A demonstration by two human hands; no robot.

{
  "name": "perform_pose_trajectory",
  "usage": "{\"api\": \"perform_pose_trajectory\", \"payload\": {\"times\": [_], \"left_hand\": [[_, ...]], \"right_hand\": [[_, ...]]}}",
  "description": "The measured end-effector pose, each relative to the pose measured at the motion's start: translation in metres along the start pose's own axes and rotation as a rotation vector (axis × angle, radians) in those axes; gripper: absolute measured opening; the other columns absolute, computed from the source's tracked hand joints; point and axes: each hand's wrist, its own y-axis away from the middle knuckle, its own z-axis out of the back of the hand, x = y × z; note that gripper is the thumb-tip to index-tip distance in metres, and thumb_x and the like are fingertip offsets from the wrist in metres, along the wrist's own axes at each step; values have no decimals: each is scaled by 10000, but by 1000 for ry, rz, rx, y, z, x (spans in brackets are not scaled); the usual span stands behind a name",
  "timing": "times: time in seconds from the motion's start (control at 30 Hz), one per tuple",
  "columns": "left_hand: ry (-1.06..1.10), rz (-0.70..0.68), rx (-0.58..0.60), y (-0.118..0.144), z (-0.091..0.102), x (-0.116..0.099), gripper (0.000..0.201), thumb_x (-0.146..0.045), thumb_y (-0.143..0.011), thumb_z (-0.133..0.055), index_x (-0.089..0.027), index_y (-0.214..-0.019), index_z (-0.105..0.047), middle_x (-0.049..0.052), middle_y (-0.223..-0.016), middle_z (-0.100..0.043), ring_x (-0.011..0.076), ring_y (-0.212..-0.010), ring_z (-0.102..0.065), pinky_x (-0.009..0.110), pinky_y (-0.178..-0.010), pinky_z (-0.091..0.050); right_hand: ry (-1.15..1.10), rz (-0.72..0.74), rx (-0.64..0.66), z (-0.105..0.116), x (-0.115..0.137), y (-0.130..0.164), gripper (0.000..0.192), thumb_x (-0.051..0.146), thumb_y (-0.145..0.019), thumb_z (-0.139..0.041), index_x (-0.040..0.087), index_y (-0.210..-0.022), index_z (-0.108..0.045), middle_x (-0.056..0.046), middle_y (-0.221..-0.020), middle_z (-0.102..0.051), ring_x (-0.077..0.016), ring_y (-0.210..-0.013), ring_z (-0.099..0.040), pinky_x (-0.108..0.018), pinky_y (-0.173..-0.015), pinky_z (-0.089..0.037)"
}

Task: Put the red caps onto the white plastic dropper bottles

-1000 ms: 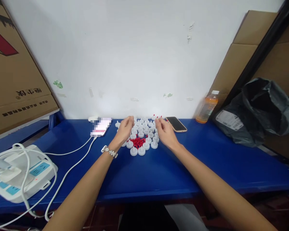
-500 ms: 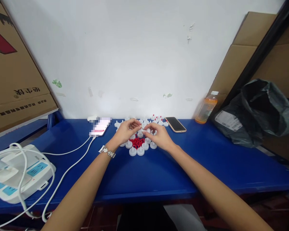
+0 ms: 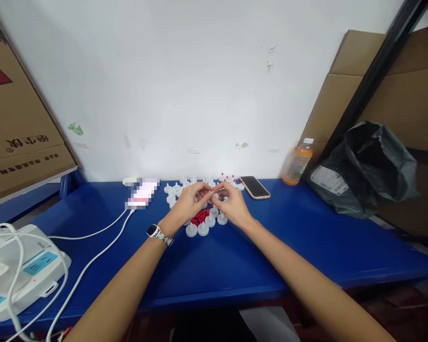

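My left hand (image 3: 192,199) and my right hand (image 3: 231,202) meet fingertip to fingertip above a cluster of white nozzle caps. Between the right thumb and fingers shows part of a white nozzle cap (image 3: 216,195). The left thumb and forefinger are pinched against the same spot; whatever they grip is hidden. Below the hands lies a pile of small red tips (image 3: 200,217), ringed by white nozzle caps (image 3: 203,229) with upright spouts. Behind the right hand stand several white caps with red tips (image 3: 231,180) on their spouts.
On the blue table (image 3: 214,270), a phone (image 3: 255,186) lies right of the caps and a blurred, lit phone (image 3: 142,194) at left, its cable running to a power strip (image 3: 24,270). An orange drink bottle (image 3: 298,163) and a black plastic bag (image 3: 364,171) stand at right.
The view has shifted slightly, so the scene sits a little lower and further left. My two hands' fingertips have come together, closing the small gap between them.
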Motion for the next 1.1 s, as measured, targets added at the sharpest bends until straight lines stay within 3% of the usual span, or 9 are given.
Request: {"api": "perform_pose_trajectory", "payload": {"times": [0.17,0.33,0.43,0.6,0.73,0.87,0.93,1.1], "left_hand": [[102,39,-47,-14,-6,0,269,-429,-924,-561,-192,-926,-688,25,-860,-729,166,-797,-667,264,-740,-512],[-84,36,-105,-65,-5,26,204,-325,-907,-574,-171,-927,-706,45,-869,-730,164,-791,-658,266,-745,-512],[-343,45,-16,-105,-15,50,214,-232,-895,-547,-152,-971,-730,77,-961,-735,174,-854,-663,273,-812,-514],[-436,78,130,-148,-44,85,188,-151,-819,-586,-145,-868,-767,99,-899,-748,209,-854,-674,294,-830,-504],[-498,110,238,-157,-57,95,137,-170,-793,-624,-152,-776,-759,93,-793,-740,219,-796,-674,310,-804,-500],[-534,59,206,-154,-59,81,231,-274,-869,-556,-148,-908,-746,131,-979,-730,273,-982,-644,384,-919,-458],[-515,11,190,-150,-62,72,309,-314,-924,-470,-155,-986,-727,125,-1028,-719,258,-1005,-635,370,-924,-451],[-443,-26,279,-142,-72,67,248,-353,-872,-570,-162,-870,-728,76,-790,-720,205,-725,-643,300,-718,-476]], "right_hand": [[26,10,-63,9,2,-2,227,376,-800,-650,208,-928,-567,-7,-796,-658,-164,-714,-642,-285,-697,-474],[79,-31,-214,29,-8,-12,258,388,-812,-625,195,-977,-579,-82,-994,-686,-170,-727,-646,-299,-676,-474],[108,-100,-269,38,-20,-19,217,380,-815,-603,186,-912,-598,-92,-985,-694,-166,-693,-622,-293,-631,-457],[160,-173,-310,53,-36,-28,209,393,-815,-587,188,-812,-624,-59,-831,-699,-174,-680,-608,-293,-645,-448],[165,-207,-337,63,-44,-33,240,421,-811,-584,190,-781,-642,-31,-722,-683,-180,-672,-616,-291,-654,-449],[162,-214,-317,64,-48,-35,227,402,-808,-579,192,-751,-642,-22,-688,-676,-172,-642,-602,-285,-647,-441],[153,-214,-305,62,-50,-34,216,385,-812,-565,193,-739,-632,-21,-688,-674,-167,-624,-593,-282,-638,-437],[166,-235,-278,55,-52,-30,184,351,-805,-546,196,-730,-610,-20,-691,-668,-166,-621,-594,-284,-648,-436]]}}
